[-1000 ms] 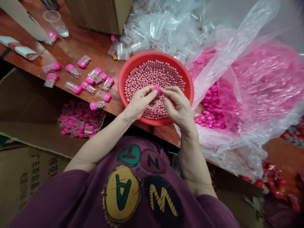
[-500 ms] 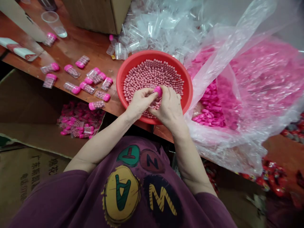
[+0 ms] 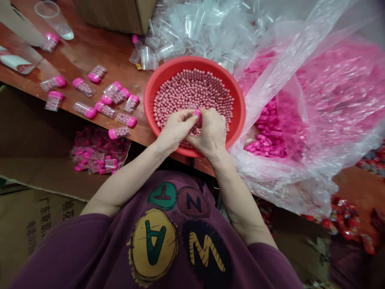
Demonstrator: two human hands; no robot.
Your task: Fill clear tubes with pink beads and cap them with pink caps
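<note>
Over a red basin (image 3: 147, 98) of small pink balls (image 3: 192, 86), both my hands meet on one small container with a bright pink cap (image 3: 197, 114). My left hand (image 3: 177, 127) has its thumb and fingers closed on the container's left side. From the right, my right hand (image 3: 212, 130) wraps round it, fingers bent over the cap. Most of the container's clear body is hidden by my fingers. Several capped clear bottles of pink balls (image 3: 105, 109) lie on the table left of the basin.
Empty clear containers (image 3: 183, 36) are heaped behind the basin. A plastic bag (image 3: 319, 176) of pink caps (image 3: 267, 136) spreads to the right. An open carton (image 3: 39, 168) below holds filled bottles (image 3: 98, 154). A cardboard box (image 3: 112, 16) and a clear cup (image 3: 55, 20) stand at the back.
My right hand has turned slightly over the pink cap, covering more of it. My left hand keeps its grip. The view has shifted a little.
</note>
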